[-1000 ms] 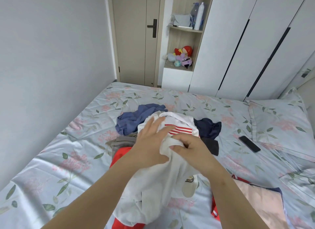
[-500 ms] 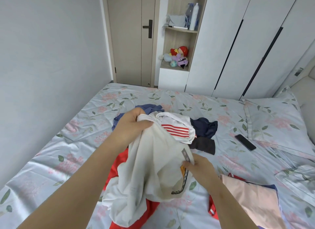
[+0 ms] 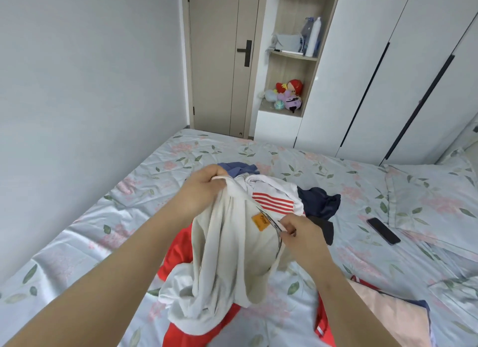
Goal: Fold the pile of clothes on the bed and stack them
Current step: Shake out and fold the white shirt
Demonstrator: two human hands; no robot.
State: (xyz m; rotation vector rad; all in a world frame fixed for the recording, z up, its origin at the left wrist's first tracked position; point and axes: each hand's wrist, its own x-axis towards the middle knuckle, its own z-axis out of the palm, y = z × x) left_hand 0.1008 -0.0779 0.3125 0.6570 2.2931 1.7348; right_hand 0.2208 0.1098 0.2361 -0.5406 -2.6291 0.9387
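The white garment hangs in the centre of the frame, lifted above the bed between the two hands. The left grip is closed, its fingers curled round a bunched top edge of the cloth just above centre. The right grip, lower and to the right, pinches a dark-trimmed edge of the same garment, just beside an orange patch sewn on the cloth. The rest of the fabric drapes down in loose folds, and its lower end rests on a red garment spread on the sheet.

Behind the hands lies the rest of the pile: a white piece with red stripes, a blue garment at the far edge, a navy garment to the right and a black piece just below it. At the lower right lies a flat pink garment with a dark blue edge showing under it. A phone lies on the sheet right of the pile, near a pillow.

In the upper middle of the frame an open shelf niche holds plush toys in its lower compartment and bottles in the one above.
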